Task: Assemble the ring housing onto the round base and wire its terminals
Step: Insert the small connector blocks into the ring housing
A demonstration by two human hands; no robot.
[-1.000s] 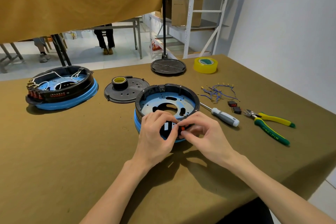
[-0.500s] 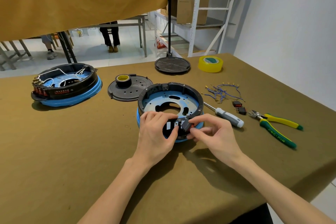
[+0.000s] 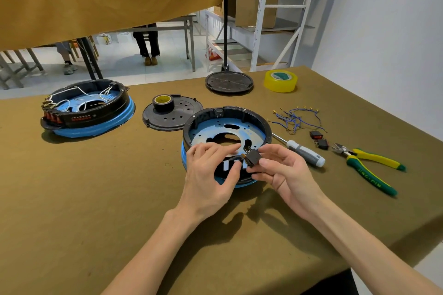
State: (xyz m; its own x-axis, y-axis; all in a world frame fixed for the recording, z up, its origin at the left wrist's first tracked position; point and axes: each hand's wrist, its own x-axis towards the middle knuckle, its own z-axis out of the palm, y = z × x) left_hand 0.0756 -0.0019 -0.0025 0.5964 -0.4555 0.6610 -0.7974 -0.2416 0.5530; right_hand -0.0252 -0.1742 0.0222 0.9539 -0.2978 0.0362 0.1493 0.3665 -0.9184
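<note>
A black ring housing (image 3: 254,117) sits on a round blue base (image 3: 211,132) in the middle of the table. My left hand (image 3: 211,175) grips the housing's near wall, fingers over the rim and thumb beside the rectangular cut-outs. My right hand (image 3: 280,170) pinches a small black switch (image 3: 253,157) with brass terminals, held tilted just off the near rim. Blue jumper wires (image 3: 296,117) with brass ends lie to the right. Two more black switches (image 3: 318,140) lie near them.
A finished wired assembly (image 3: 88,110) stands at the left. A black lid (image 3: 177,115) carries a tape roll (image 3: 163,102). A screwdriver (image 3: 304,152) and green-yellow cutters (image 3: 369,165) lie right. Yellow tape (image 3: 280,81) and a black stand base (image 3: 229,82) sit at the back.
My right hand has drawn the switch back from the housing's near wall and turned it, so its terminals now show. My left hand stays on the housing.
</note>
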